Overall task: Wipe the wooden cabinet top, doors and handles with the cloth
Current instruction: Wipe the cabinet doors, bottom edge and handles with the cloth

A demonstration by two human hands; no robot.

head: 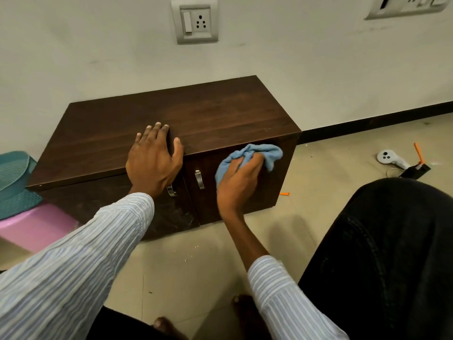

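The right hand [236,177] squeezed a soft, crumpled blue cloth [255,155] against the dark wooden cabinet [171,119] door. The left hand [153,158] lay flat on top, fingers [157,131] spread, holding nothing.

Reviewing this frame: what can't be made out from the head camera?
- Left door handle: mostly behind the left hand and wrist.
- Right door: the area under the cloth and right hand is covered.
- Cabinet's left side: out of sight.
- Teal basket: cut by the left edge.
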